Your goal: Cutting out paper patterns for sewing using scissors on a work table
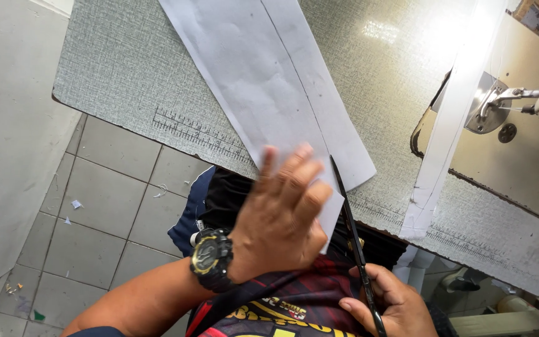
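Observation:
A long white sheet of paper with a pencilled line lies across the grey table and hangs over its near edge. My left hand, with a black wristwatch on its wrist, holds the near end of the sheet, fingers spread over it. My right hand grips black scissors, whose blades point away from me and run along the pencilled line at the paper's near edge. The blades look nearly closed.
A narrow white paper strip lies to the right, running towards a sewing machine set in the table. A ruler scale is marked along the table's edge. Tiled floor with small scraps lies at the left.

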